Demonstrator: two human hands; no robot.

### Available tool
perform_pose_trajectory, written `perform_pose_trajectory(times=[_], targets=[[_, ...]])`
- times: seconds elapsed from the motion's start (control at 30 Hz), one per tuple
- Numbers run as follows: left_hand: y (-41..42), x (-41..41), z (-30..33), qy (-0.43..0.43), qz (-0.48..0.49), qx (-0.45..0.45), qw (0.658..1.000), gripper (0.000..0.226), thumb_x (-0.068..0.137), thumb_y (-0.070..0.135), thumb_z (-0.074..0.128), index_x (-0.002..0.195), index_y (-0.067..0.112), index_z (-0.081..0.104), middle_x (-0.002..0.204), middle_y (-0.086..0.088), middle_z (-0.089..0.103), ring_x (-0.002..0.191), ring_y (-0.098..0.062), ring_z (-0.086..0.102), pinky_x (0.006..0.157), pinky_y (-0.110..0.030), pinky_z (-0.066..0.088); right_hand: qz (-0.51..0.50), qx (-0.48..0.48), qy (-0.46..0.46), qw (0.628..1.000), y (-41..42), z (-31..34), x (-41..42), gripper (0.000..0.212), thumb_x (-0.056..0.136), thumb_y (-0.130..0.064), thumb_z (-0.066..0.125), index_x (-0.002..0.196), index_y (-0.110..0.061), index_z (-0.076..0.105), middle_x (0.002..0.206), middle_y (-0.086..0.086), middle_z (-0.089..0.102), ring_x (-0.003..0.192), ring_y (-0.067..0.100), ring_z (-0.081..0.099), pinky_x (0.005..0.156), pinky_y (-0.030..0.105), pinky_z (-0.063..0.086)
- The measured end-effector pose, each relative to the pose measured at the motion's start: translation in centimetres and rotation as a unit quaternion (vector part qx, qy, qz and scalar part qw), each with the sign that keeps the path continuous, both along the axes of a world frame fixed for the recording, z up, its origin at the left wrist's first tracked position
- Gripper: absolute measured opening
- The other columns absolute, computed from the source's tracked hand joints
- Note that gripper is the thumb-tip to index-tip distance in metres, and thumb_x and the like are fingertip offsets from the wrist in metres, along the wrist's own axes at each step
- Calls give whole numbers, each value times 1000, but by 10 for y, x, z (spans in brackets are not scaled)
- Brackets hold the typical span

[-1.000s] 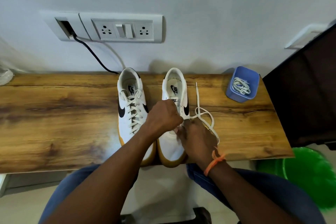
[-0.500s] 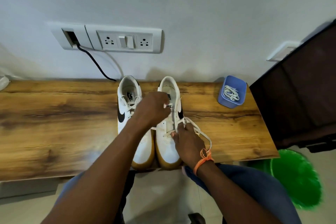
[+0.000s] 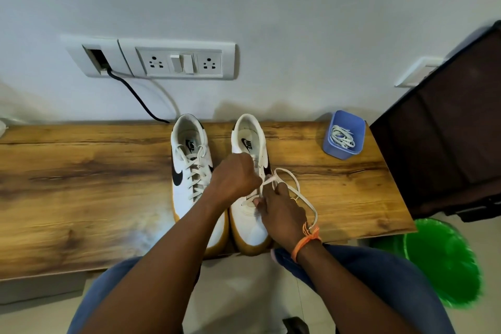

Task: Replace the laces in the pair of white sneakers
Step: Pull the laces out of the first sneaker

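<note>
Two white sneakers with black swooshes and tan soles stand side by side on the wooden table (image 3: 81,184), toes toward me. The left sneaker (image 3: 189,171) is fully laced. Over the right sneaker (image 3: 250,214) both hands work a white lace (image 3: 301,192). My left hand (image 3: 234,177) is curled over the shoe's middle and grips the lace near the eyelets. My right hand (image 3: 282,211) pinches the lace lower down; a loose loop trails to the right over the table. The eyelets under my hands are hidden.
A blue tub (image 3: 343,135) with coiled white laces stands at the table's back right. A dark panel (image 3: 444,130) rises to the right, with a green bin (image 3: 444,260) on the floor below. A socket plate (image 3: 173,59) with a black cable is on the wall.
The view shifted, so the scene sits a little differently. My left hand rose toward the tongue and came back to mid-shoe. The free lace end that stretched toward the wall is now a loop beside my right hand.
</note>
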State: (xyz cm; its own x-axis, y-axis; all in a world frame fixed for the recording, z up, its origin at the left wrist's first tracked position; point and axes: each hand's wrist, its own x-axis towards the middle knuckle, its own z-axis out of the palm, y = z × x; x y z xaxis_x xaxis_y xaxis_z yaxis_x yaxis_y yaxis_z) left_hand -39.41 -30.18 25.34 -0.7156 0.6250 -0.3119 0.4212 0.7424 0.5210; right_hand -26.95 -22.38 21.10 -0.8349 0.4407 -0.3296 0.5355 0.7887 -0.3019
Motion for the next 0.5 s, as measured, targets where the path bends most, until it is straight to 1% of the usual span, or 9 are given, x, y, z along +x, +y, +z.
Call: perform_pose_trajectory(times=[0.03,0.07,0.13,0.2,0.27,0.33,0.4,0.47,0.5], targets=[[-4,-7,4,-6,22,11,1000,32,82,24,69,59,14,48,65,-7,58,61,-20,59,54,-28,43,-5,-2,-9,1000,0,1,0,39,101,-43,39,133,-22,41,137,7,35,106,35,58,87,47,49],[-8,-13,12,0,50,16,999,30,81,25,69,60,13,51,63,-5,57,60,-19,58,53,-27,43,-7,-4,-15,1000,0,1,-1,38,101,-44,38,131,-21,43,139,7,33,108,35,58,88,47,48],[-22,-29,24,22,124,42,991,23,80,26,66,65,10,56,64,-5,59,64,-23,62,55,-29,46,-6,-4,-20,1000,-1,0,-2,40,101,-44,37,135,-22,41,145,6,29,111,35,56,90,46,47],[-41,-42,31,54,208,67,974,19,78,25,64,72,9,55,65,-5,58,64,-24,61,53,-29,42,-7,-2,-21,1000,-2,-1,-3,44,101,-45,37,140,-23,37,148,5,26,112,35,55,91,46,46],[-54,-45,29,109,241,31,964,20,79,24,64,80,8,52,63,1,49,60,-21,54,53,-26,36,-13,1,-25,1000,-2,-4,-4,45,101,-45,36,141,-24,37,147,6,27,111,35,56,91,46,47],[-52,-38,26,130,228,-9,965,11,84,18,60,84,12,51,64,2,48,62,-22,51,57,-29,39,-15,1,-28,999,-3,-4,-4,42,101,-45,36,137,-24,39,147,6,27,111,35,56,92,46,46],[-37,-28,25,150,170,0,974,4,87,10,55,91,9,54,76,-4,61,69,-27,59,59,-34,44,-15,-1,-29,999,-4,-4,-4,42,101,-44,37,138,-23,38,146,7,28,111,36,55,92,48,46],[-19,-16,19,156,57,31,986,20,87,12,56,107,9,56,92,-8,65,81,-31,64,63,-37,48,-19,-2,-25,1000,-3,-3,-3,42,101,-43,38,137,-23,37,144,8,29,110,37,55,91,48,45],[-12,-10,15,152,-2,29,988,25,86,15,58,111,12,58,98,-7,67,86,-30,65,66,-37,51,-21,-3,-20,1000,-3,-3,-3,39,101,-42,39,133,-22,40,142,8,31,108,37,56,90,48,46]])
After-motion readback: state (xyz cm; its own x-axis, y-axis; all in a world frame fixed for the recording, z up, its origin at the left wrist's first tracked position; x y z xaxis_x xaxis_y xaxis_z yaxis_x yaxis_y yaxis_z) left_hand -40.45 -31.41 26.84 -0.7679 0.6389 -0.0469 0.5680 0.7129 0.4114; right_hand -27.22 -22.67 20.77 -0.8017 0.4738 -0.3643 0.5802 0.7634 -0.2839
